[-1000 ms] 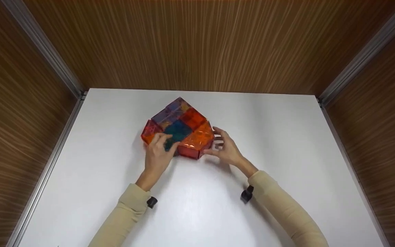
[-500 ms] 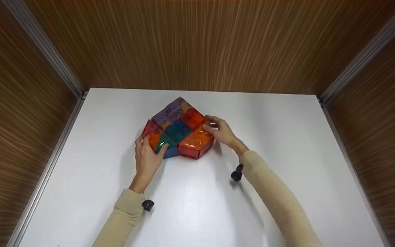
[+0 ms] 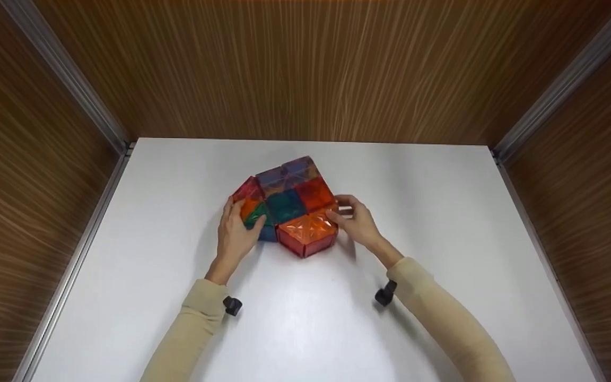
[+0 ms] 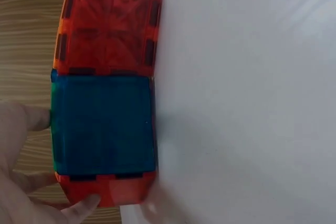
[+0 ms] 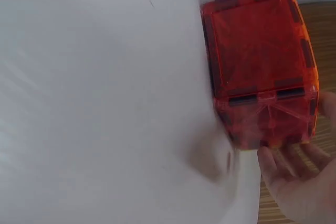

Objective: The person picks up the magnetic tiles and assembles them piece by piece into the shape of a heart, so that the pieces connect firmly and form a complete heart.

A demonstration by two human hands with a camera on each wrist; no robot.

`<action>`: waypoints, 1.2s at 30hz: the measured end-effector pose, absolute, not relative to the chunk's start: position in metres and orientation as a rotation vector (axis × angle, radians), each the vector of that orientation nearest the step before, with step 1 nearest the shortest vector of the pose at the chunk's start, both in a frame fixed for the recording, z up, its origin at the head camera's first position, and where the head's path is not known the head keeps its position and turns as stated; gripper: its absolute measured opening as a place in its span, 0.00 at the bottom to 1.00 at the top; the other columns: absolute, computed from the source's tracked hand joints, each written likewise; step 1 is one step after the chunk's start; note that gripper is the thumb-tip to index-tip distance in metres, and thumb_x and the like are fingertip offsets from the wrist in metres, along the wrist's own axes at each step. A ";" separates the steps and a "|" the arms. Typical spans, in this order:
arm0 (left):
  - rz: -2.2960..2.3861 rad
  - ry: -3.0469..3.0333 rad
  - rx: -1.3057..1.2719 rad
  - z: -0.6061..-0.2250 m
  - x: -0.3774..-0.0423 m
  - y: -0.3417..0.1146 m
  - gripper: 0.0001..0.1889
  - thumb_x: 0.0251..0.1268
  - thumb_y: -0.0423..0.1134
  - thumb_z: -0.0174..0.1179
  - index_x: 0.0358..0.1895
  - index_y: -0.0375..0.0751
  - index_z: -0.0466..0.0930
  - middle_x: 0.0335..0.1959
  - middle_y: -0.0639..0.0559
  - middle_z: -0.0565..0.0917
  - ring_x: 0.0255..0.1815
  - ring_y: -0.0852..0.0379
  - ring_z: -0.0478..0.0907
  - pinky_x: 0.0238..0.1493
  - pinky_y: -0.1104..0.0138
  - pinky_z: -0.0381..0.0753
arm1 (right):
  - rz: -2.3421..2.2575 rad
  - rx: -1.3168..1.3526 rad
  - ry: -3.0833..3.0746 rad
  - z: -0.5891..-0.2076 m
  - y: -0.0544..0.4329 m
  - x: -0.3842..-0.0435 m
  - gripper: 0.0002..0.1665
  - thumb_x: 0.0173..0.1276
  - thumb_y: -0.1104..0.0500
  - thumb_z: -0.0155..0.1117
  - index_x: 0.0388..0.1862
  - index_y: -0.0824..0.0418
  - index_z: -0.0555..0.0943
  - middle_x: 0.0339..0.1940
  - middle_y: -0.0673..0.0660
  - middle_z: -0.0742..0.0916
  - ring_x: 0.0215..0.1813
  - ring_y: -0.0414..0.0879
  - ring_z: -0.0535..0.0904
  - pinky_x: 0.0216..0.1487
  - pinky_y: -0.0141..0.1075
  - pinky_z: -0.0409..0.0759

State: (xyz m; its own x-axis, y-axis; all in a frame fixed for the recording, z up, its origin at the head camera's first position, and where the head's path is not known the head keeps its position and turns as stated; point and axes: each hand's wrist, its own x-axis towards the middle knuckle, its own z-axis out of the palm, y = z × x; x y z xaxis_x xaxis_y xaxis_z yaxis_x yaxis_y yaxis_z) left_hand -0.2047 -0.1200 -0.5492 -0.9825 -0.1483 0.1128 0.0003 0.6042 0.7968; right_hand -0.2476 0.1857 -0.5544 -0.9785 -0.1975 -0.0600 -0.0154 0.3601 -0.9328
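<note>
A low, many-sided block built of translucent magnetic tiles (image 3: 285, 206) lies at the middle of the white table. Purple, teal, red, orange and green panels form its top. My left hand (image 3: 233, 237) grips its left side, fingers along the outer edge and thumb on the green panel. At the right corner my right hand (image 3: 359, 224) holds it, thumb over the orange panel (image 3: 305, 227) and fingers round the side. The left wrist view shows the blue side tile (image 4: 102, 124) between red ones. In the right wrist view, fingertips touch the edge of the red side tiles (image 5: 257, 45).
The white tabletop (image 3: 295, 329) spreads around the block. A wood-grain panel (image 3: 305, 69) rises behind it, with more panels at both sides. Metal rails (image 3: 72, 79) run along the corners. Small black cameras (image 3: 233, 305) sit at both wrists.
The tile block has turned clockwise and shifted slightly right. My left hand has moved from the front edge to the left side; my right hand has stayed at the right side, its grip changed.
</note>
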 end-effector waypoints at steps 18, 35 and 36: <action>-1.295 -2.603 0.028 -0.553 -0.180 -0.079 0.31 0.68 0.48 0.70 0.68 0.33 0.76 0.80 0.31 0.65 0.78 0.33 0.66 0.77 0.41 0.70 | -1.701 -0.095 2.580 -0.539 0.215 -0.251 0.31 0.73 0.56 0.71 0.70 0.67 0.75 0.65 0.71 0.84 0.61 0.63 0.85 0.56 0.40 0.87; -1.461 -2.582 0.056 -0.567 -0.130 -0.023 0.48 0.60 0.52 0.77 0.74 0.27 0.63 0.69 0.31 0.72 0.70 0.35 0.76 0.73 0.42 0.76 | -1.413 -0.356 2.576 -0.532 0.201 -0.336 0.36 0.78 0.52 0.65 0.79 0.65 0.69 0.77 0.68 0.76 0.78 0.67 0.73 0.78 0.57 0.73; -1.467 -2.576 0.049 -0.567 -0.131 -0.023 0.48 0.60 0.52 0.78 0.74 0.26 0.63 0.69 0.30 0.72 0.69 0.35 0.76 0.72 0.42 0.76 | -1.416 -0.349 2.574 -0.532 0.202 -0.335 0.36 0.78 0.52 0.65 0.79 0.65 0.69 0.77 0.68 0.76 0.77 0.66 0.74 0.78 0.57 0.73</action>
State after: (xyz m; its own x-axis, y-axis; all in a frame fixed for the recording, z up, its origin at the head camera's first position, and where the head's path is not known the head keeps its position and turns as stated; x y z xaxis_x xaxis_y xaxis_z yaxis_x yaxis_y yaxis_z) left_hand -0.1310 -0.0231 -0.5671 -0.9838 -0.1159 0.1366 0.0584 0.5135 0.8561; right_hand -0.3350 0.2025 -0.5319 -0.9558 -0.2904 -0.0463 -0.1164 0.5181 -0.8473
